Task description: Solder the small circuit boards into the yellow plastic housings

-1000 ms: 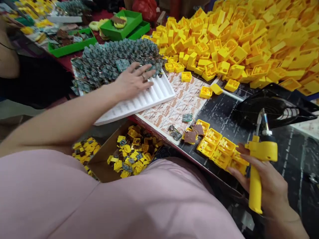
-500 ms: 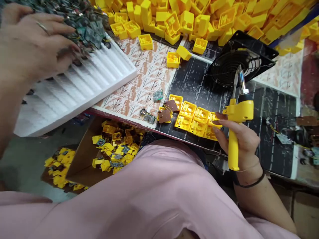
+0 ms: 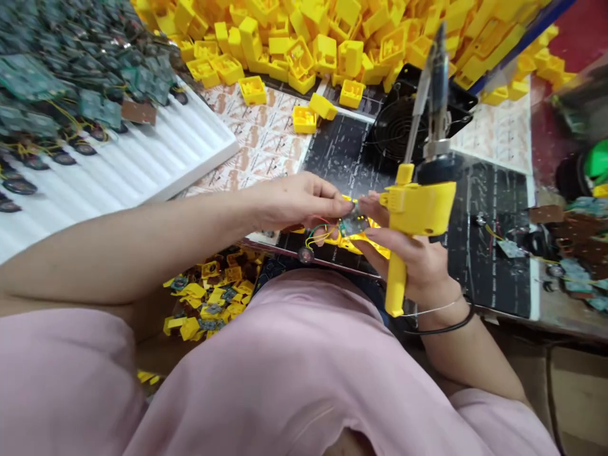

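My left hand (image 3: 304, 199) is closed on the edge of a small circuit board (image 3: 354, 223) over the front of the bench. Thin coloured wires run from the board to a round black part (image 3: 306, 254) dangling below my left fingers. My right hand (image 3: 425, 263) holds a yellow soldering gun (image 3: 420, 208), its metal tip pointing up and away. The thumb and fingers of that hand reach to the board's right side; whether they touch it is unclear. Under both hands lie yellow plastic cases (image 3: 350, 244), mostly hidden.
At left, a white foam tray (image 3: 204, 149) carries piled circuit boards (image 3: 95, 76). Yellow cases (image 3: 299, 63) are heaped along the back, with a black fan (image 3: 392, 130) before them. More boards (image 3: 577, 272) lie at right. Below the bench edge are yellow pieces (image 3: 209, 297).
My left hand has come from the board pile to the bench front, now with a circuit board. My right hand has lifted the soldering gun slightly and turned its fingers toward the board.
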A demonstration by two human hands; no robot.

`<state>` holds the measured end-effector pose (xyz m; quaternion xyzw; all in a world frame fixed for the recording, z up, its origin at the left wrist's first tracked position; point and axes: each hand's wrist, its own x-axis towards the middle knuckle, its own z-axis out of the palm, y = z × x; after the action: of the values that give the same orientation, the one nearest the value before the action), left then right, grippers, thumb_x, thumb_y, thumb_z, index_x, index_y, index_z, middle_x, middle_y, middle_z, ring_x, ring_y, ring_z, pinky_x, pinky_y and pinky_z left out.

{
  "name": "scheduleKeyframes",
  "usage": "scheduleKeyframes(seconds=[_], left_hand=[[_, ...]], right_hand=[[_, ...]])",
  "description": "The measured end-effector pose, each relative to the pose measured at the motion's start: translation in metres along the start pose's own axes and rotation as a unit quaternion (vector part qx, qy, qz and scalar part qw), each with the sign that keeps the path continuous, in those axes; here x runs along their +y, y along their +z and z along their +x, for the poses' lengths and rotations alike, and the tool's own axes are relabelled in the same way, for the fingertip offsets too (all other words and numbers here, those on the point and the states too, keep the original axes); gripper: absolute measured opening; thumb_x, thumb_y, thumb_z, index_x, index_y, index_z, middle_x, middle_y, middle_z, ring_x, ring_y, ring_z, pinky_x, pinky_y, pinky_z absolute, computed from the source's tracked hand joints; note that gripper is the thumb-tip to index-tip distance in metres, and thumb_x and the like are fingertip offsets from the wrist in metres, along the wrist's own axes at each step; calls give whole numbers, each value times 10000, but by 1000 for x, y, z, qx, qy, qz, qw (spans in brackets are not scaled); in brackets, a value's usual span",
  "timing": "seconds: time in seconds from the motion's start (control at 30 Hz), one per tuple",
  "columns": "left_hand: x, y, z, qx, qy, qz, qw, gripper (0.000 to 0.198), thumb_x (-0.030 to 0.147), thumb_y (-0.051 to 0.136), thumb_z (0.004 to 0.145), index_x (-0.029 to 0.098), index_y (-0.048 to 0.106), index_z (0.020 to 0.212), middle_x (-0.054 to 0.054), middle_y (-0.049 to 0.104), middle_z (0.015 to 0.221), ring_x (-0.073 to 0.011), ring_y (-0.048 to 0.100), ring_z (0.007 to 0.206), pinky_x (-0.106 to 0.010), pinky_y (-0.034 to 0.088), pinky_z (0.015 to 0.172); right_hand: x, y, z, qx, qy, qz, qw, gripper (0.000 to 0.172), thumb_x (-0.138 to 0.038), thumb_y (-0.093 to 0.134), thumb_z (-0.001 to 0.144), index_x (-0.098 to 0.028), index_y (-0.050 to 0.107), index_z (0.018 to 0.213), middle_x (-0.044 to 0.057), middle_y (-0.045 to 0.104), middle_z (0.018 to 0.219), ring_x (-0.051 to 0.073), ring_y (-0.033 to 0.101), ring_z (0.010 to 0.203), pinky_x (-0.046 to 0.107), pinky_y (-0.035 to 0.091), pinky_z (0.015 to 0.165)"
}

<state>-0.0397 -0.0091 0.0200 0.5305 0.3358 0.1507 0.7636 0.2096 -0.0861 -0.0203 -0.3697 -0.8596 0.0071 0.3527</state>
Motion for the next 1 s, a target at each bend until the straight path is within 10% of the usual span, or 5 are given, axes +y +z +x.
scheduleKeyframes(seconds=[0.23,0.4,0.6,0.8,1.0], left_hand=[[-21,11,3,33,-55,-195,979,246,387,745,1027,154,802,972,-85,830,878,-184,781,734,-313,638,750],[-29,12,-14,167,122,-6,978,275,332,794,962,182,816,1191,-103,838,1101,-214,803,964,-399,665,955],[-38,20,-25,214,436,465,740,179,187,746,951,263,848,1076,-68,864,1096,-225,815,989,-374,649,930],[-47,38,-13,227,223,112,941,429,537,661,1077,189,766,1304,-94,870,1009,-224,846,925,-325,682,806],[-30,44,8,178,249,147,940,629,788,693,994,219,896,1170,-113,799,1438,-311,666,1491,-467,475,1322]], right_hand=[[10,-2,-11,139,-51,-64,987,422,-120,807,993,-276,654,1354,26,862,1186,221,856,1038,349,726,976],[15,-10,-18,103,-90,-113,984,364,-64,768,1000,-214,684,1321,84,848,1250,232,833,1153,373,699,1047],[7,-7,-7,102,-96,-162,977,344,-17,753,978,-181,710,1278,45,857,989,199,840,860,321,713,905],[5,-12,-15,127,-83,-125,980,524,-22,776,960,-209,667,1438,71,863,1164,224,846,1044,337,693,1012],[-7,-10,-23,142,-36,-97,985,862,-58,820,940,-353,486,1677,8,852,1249,255,850,1071,384,706,1038]])
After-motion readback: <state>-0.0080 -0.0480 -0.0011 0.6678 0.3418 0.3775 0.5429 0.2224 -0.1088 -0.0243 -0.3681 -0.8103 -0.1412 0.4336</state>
